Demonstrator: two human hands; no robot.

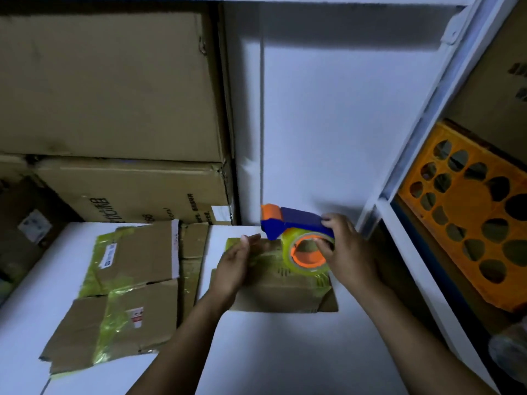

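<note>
A small cardboard box (285,289) with yellowish tape on top sits on the white table (271,352). My left hand (236,263) lies flat on the box's left top, fingers straight. My right hand (345,249) grips a blue and orange tape dispenser (293,223) holding a roll of clear tape (306,252), just above the box's far right part. The fingers curl round the roll and the blue body.
A flattened, taped cardboard box (122,292) lies on the table to the left. Large stacked cartons (114,109) stand behind it. A white shelf post (413,155) and an orange perforated crate (470,215) are at the right.
</note>
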